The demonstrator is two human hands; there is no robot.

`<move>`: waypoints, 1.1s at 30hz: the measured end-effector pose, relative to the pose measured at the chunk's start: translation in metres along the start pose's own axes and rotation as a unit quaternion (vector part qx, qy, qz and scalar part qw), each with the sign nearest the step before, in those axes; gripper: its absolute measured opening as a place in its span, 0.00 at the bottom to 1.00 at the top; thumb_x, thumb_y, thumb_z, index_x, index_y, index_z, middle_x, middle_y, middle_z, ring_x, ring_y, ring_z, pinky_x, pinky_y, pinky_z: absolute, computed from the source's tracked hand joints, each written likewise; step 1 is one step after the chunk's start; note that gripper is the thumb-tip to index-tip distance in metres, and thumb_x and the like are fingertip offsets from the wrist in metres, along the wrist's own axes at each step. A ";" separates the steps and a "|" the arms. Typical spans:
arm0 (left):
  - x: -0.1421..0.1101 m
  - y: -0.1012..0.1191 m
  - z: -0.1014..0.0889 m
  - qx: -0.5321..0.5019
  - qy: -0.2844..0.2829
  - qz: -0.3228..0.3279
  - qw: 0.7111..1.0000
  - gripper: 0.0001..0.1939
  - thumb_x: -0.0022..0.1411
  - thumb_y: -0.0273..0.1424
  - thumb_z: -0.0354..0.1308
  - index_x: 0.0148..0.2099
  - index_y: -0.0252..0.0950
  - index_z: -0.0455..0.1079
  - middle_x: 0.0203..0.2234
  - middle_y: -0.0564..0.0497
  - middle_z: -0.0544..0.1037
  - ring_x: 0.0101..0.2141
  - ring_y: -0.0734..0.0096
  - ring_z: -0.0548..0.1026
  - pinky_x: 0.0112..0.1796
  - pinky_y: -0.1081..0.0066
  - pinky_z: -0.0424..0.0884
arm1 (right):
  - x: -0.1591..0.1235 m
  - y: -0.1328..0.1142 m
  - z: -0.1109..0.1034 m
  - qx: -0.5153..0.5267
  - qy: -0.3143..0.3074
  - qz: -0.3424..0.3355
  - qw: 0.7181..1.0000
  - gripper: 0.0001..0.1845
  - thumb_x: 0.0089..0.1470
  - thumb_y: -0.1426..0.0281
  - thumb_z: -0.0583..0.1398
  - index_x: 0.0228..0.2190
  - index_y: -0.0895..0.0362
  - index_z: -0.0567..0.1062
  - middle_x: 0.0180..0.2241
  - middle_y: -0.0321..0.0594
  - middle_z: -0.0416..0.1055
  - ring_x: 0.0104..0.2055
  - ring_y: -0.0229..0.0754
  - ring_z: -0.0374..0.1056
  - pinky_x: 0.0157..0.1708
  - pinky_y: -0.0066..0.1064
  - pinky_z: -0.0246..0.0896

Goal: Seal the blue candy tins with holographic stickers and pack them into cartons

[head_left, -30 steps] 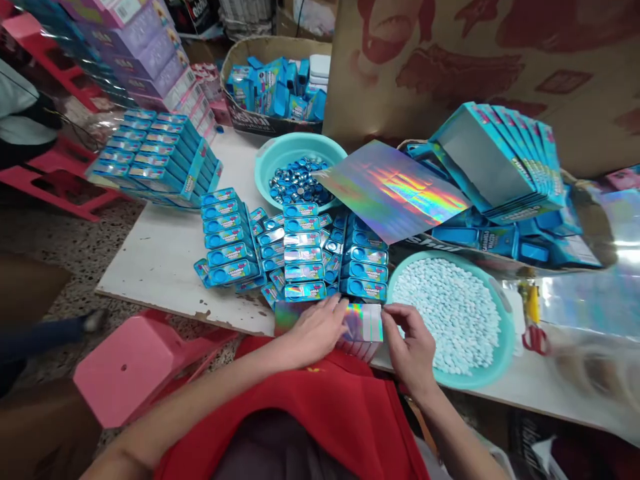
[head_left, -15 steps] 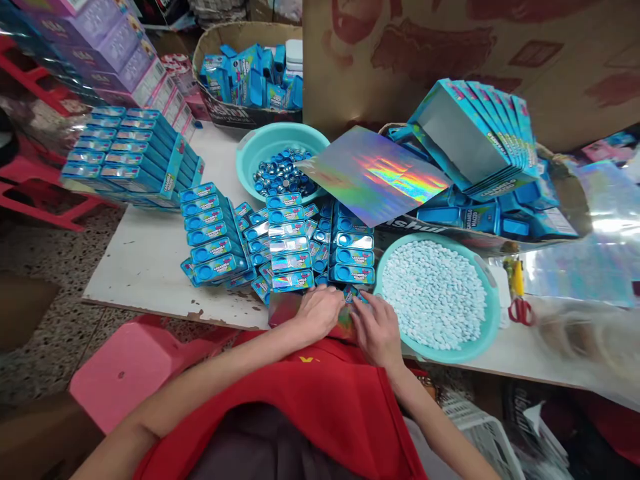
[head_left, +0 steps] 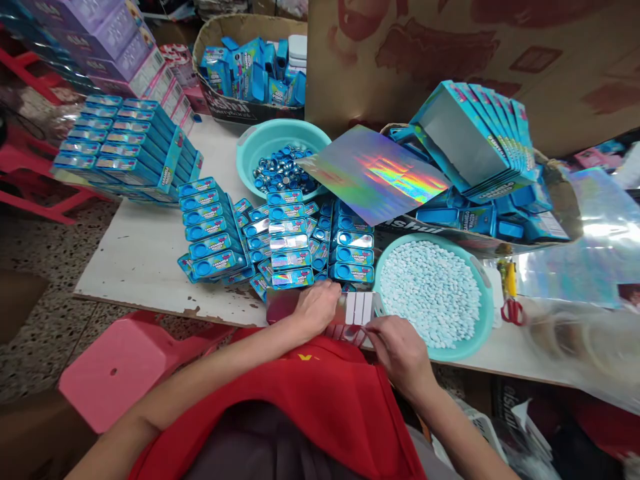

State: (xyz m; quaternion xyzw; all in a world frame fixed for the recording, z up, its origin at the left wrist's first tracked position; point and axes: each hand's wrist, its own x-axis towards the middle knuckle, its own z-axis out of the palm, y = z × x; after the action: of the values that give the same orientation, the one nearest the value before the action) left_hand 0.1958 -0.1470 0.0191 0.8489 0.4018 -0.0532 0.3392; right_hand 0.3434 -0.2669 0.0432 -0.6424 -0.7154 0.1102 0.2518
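My left hand (head_left: pixel 314 308) lies palm down on a shiny holographic sheet (head_left: pixel 356 309) at the table's near edge, fingers curled over it. My right hand (head_left: pixel 397 350) pinches the sheet's right end, where white strips show. Just beyond the hands stand stacks of small blue candy boxes (head_left: pixel 293 240). A teal basin of pale blue candies (head_left: pixel 433 290) sits right beside my right hand.
A second teal basin (head_left: pixel 278 150) holds blue caps. A large holographic sheet (head_left: pixel 377 175) leans on a box of flat blue cartons (head_left: pixel 475 143). More blue boxes (head_left: pixel 125 143) stack at far left. Red scissors (head_left: pixel 511 303) lie right. A pink stool (head_left: pixel 125 370) stands below the table.
My right hand drew back toward me from the stacks and now pinches the sheet's right end. The white strips have come into sight. My left hand stays on the sheet.
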 end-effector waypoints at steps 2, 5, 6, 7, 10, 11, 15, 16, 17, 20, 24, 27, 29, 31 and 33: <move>-0.006 0.002 -0.006 -0.107 0.042 0.060 0.992 0.16 0.67 0.31 0.41 0.48 0.35 0.68 0.45 0.45 0.75 0.48 0.64 0.70 0.49 0.66 0.65 | 0.011 -0.005 -0.017 0.055 0.001 0.045 0.997 0.06 0.59 0.71 0.55 0.30 0.54 0.70 0.27 0.38 0.70 0.30 0.40 0.67 0.31 0.30 0.61; -0.019 0.008 -0.019 -0.287 0.015 0.115 0.951 0.17 0.64 0.35 0.49 0.54 0.39 0.65 0.48 0.50 0.74 0.46 0.69 0.71 0.46 0.72 0.66 | 0.025 -0.012 -0.033 0.128 -0.009 0.110 0.986 0.07 0.58 0.68 0.56 0.28 0.54 0.70 0.26 0.37 0.70 0.29 0.39 0.67 0.29 0.28 0.62; -0.023 0.010 -0.023 -0.316 -0.010 0.104 0.943 0.16 0.63 0.35 0.51 0.51 0.39 0.67 0.44 0.52 0.76 0.42 0.71 0.73 0.42 0.73 0.67 | 0.030 -0.015 -0.034 0.148 -0.009 0.128 0.981 0.08 0.58 0.66 0.57 0.27 0.54 0.70 0.26 0.37 0.71 0.28 0.39 0.67 0.28 0.28 0.62; -0.026 0.011 -0.028 -0.328 -0.029 0.083 0.941 0.13 0.61 0.35 0.52 0.47 0.38 0.69 0.37 0.54 0.77 0.37 0.72 0.74 0.37 0.75 0.68 | 0.035 -0.017 -0.033 0.167 -0.007 0.146 0.975 0.09 0.57 0.65 0.57 0.27 0.54 0.70 0.26 0.36 0.71 0.28 0.39 0.67 0.28 0.28 0.62; -0.035 0.004 -0.044 -0.301 -0.009 0.019 0.953 0.12 0.62 0.35 0.49 0.33 0.37 0.71 0.23 0.56 0.73 0.27 0.75 0.70 0.31 0.76 0.63 | 0.058 -0.025 -0.019 0.227 0.013 0.198 0.953 0.09 0.55 0.64 0.59 0.27 0.55 0.72 0.26 0.36 0.70 0.28 0.38 0.67 0.29 0.28 0.63; -0.036 -0.003 -0.052 -0.285 0.017 0.008 0.958 0.13 0.63 0.35 0.47 0.32 0.37 0.71 0.22 0.56 0.72 0.27 0.75 0.69 0.31 0.75 0.62 | 0.069 -0.028 -0.010 0.241 0.028 0.206 0.948 0.09 0.55 0.63 0.59 0.27 0.55 0.72 0.27 0.37 0.70 0.30 0.39 0.67 0.30 0.28 0.63; -0.031 -0.049 -0.095 -0.241 0.132 -0.038 0.961 0.12 0.62 0.35 0.45 0.41 0.39 0.68 0.21 0.58 0.68 0.26 0.74 0.67 0.30 0.74 0.60 | 0.136 -0.042 0.035 0.263 0.097 0.159 0.947 0.09 0.51 0.64 0.60 0.24 0.55 0.74 0.34 0.42 0.68 0.41 0.45 0.65 0.32 0.31 0.64; -0.026 -0.063 -0.106 -0.232 0.158 -0.047 0.959 0.12 0.62 0.34 0.45 0.44 0.39 0.66 0.20 0.58 0.66 0.25 0.73 0.66 0.29 0.74 0.60 | 0.156 -0.045 0.047 0.263 0.102 0.144 0.949 0.08 0.50 0.65 0.60 0.24 0.55 0.74 0.34 0.42 0.67 0.42 0.45 0.65 0.34 0.32 0.63; -0.021 -0.077 -0.116 -0.220 0.178 -0.053 0.958 0.12 0.62 0.33 0.45 0.46 0.38 0.64 0.20 0.59 0.65 0.25 0.73 0.65 0.29 0.74 0.60 | 0.175 -0.047 0.057 0.259 0.105 0.136 0.951 0.06 0.49 0.67 0.60 0.24 0.56 0.74 0.34 0.42 0.67 0.41 0.45 0.65 0.37 0.34 0.63; 0.001 -0.113 -0.138 -0.171 0.200 -0.065 0.963 0.12 0.61 0.29 0.44 0.46 0.38 0.61 0.21 0.58 0.66 0.25 0.72 0.65 0.29 0.73 0.60 | 0.219 -0.049 0.082 0.218 0.098 0.153 0.959 0.04 0.46 0.69 0.61 0.23 0.56 0.74 0.34 0.42 0.66 0.41 0.47 0.63 0.44 0.39 0.59; 0.026 -0.135 -0.143 -0.136 0.179 -0.074 0.972 0.11 0.59 0.26 0.44 0.45 0.37 0.62 0.23 0.56 0.67 0.26 0.71 0.66 0.29 0.73 0.60 | 0.241 -0.046 0.099 0.160 0.083 0.209 0.961 0.03 0.43 0.72 0.61 0.20 0.56 0.73 0.33 0.43 0.64 0.41 0.49 0.61 0.44 0.40 0.57; 0.038 -0.137 -0.138 -0.156 0.154 -0.082 0.972 0.11 0.59 0.25 0.45 0.45 0.35 0.61 0.23 0.55 0.67 0.25 0.72 0.66 0.29 0.73 0.61 | 0.242 -0.043 0.107 0.145 0.089 0.230 0.958 0.05 0.42 0.74 0.59 0.18 0.56 0.71 0.32 0.43 0.63 0.42 0.50 0.60 0.45 0.40 0.55; 0.043 -0.134 -0.133 -0.161 0.156 -0.113 0.968 0.12 0.60 0.26 0.46 0.47 0.35 0.60 0.24 0.54 0.69 0.26 0.71 0.68 0.30 0.73 0.62 | 0.243 -0.040 0.111 0.154 0.096 0.246 0.952 0.03 0.41 0.74 0.60 0.20 0.56 0.70 0.32 0.42 0.62 0.42 0.49 0.60 0.47 0.40 0.54; 0.044 -0.129 -0.129 -0.130 0.173 -0.166 0.962 0.14 0.60 0.27 0.49 0.49 0.36 0.60 0.27 0.51 0.73 0.29 0.68 0.71 0.32 0.71 0.64 | 0.244 -0.036 0.113 0.181 0.105 0.284 0.936 0.08 0.37 0.74 0.62 0.26 0.57 0.70 0.33 0.41 0.62 0.41 0.48 0.60 0.46 0.39 0.55; 0.042 -0.122 -0.124 -0.085 0.178 -0.220 0.955 0.16 0.58 0.29 0.52 0.50 0.37 0.61 0.33 0.47 0.76 0.35 0.62 0.74 0.36 0.68 0.65 | 0.244 -0.031 0.113 0.214 0.107 0.323 0.916 0.15 0.35 0.74 0.62 0.31 0.57 0.68 0.36 0.40 0.62 0.38 0.45 0.61 0.44 0.37 0.57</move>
State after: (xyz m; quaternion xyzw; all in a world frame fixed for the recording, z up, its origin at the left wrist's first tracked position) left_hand 0.1139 0.0116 0.0331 0.7033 0.6356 0.0593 0.3129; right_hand 0.2485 -0.0150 0.0156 -0.7771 -0.3971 0.2665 0.4092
